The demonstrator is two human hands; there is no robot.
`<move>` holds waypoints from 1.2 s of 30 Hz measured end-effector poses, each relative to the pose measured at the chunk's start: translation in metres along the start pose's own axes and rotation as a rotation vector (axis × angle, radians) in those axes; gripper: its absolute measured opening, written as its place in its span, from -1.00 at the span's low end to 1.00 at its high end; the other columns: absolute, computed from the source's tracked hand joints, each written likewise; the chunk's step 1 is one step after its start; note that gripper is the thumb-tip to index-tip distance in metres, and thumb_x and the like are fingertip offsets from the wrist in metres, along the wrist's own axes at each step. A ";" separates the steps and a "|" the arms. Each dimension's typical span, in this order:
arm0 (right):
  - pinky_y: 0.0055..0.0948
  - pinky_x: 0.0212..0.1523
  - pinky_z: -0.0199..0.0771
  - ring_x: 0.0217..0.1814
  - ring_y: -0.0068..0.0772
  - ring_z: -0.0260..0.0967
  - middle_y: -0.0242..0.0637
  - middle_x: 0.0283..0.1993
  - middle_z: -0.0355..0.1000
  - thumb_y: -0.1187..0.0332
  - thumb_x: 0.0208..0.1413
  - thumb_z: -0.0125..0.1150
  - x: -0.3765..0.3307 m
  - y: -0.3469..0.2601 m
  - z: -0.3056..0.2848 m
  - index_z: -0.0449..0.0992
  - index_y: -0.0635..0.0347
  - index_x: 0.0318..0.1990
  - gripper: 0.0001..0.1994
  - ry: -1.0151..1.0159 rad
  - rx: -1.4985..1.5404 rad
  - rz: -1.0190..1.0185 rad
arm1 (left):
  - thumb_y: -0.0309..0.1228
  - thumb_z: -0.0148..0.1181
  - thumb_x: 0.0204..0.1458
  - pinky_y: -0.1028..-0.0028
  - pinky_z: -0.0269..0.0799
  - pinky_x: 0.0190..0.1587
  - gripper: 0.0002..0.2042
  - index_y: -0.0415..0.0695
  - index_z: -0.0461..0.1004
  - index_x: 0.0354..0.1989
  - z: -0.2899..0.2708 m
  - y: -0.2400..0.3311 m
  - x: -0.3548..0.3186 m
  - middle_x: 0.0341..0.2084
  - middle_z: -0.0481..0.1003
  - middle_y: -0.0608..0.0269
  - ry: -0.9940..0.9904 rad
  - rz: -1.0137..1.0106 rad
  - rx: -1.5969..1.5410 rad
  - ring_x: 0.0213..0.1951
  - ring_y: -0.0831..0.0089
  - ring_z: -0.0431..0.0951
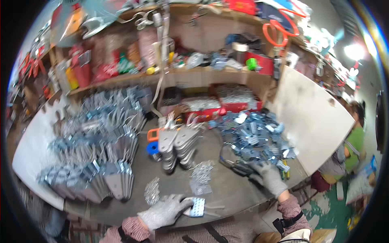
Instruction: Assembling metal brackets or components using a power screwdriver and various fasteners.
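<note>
My left hand (164,211), in a pale grey glove, is closed on a small flat piece with a blue dotted face (197,207) near the table's front edge. Thin pale wires stick out to the right of that piece. My right hand (270,178), gloved alike, reaches the right part of the table, its fingers round the end of a dark-handled tool (242,168); blur hides the tool's exact kind. Beside this hand lie yellow-and-green handles (286,170). Between the hands are a heap of small silver parts (201,173) and a second small heap (152,191).
Stacked grey metal plates with wires (101,178) fill the left side. More plates (176,141) stand mid-table by a blue spool (153,148). Blue-silver pieces (253,135) pile up at right, before red boxes (239,106). A white panel (310,117) borders the right. A person in green (355,141) is beyond.
</note>
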State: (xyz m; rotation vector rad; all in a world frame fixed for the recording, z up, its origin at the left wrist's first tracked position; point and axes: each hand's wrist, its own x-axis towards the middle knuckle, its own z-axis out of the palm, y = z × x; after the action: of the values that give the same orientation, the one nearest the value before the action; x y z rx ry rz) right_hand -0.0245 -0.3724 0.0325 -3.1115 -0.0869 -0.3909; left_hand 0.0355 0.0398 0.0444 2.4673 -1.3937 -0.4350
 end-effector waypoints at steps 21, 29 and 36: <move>-0.01 0.23 0.39 0.24 0.23 0.29 0.07 0.21 0.38 0.40 -0.03 0.39 0.078 0.044 0.047 0.34 0.16 0.31 -0.33 0.073 0.037 0.165 | -0.37 0.44 0.01 0.23 0.43 0.19 -0.26 -0.14 0.20 0.37 0.043 -0.061 -0.070 0.16 0.46 -0.02 1.274 -0.904 -0.055 0.13 0.10 0.53; -0.05 0.05 0.50 0.06 0.14 0.47 0.05 0.02 0.50 0.43 0.05 0.33 0.085 0.042 0.045 0.39 0.17 0.26 -0.44 0.077 0.022 0.106 | -0.45 0.43 -0.05 0.17 0.36 0.18 -0.26 -0.16 0.26 0.36 0.022 -0.017 -0.074 0.06 0.41 -0.08 1.368 -0.681 0.274 0.14 0.06 0.40; -0.06 0.02 0.49 -0.01 0.18 0.48 0.10 -0.08 0.51 0.50 0.19 0.11 0.091 0.073 0.021 0.50 0.27 0.05 -0.72 0.543 0.048 0.213 | 0.03 0.23 0.12 0.10 0.45 0.09 -0.41 -0.13 0.41 0.21 -0.105 -0.028 0.118 0.01 0.43 -0.06 0.781 -0.576 0.373 0.02 0.00 0.50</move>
State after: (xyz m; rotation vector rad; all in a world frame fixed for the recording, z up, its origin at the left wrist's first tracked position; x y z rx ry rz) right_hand 0.0725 -0.4397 0.0349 -2.8062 0.2292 -1.1721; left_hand 0.1565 -0.0383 0.1155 2.8078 -0.4688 0.6953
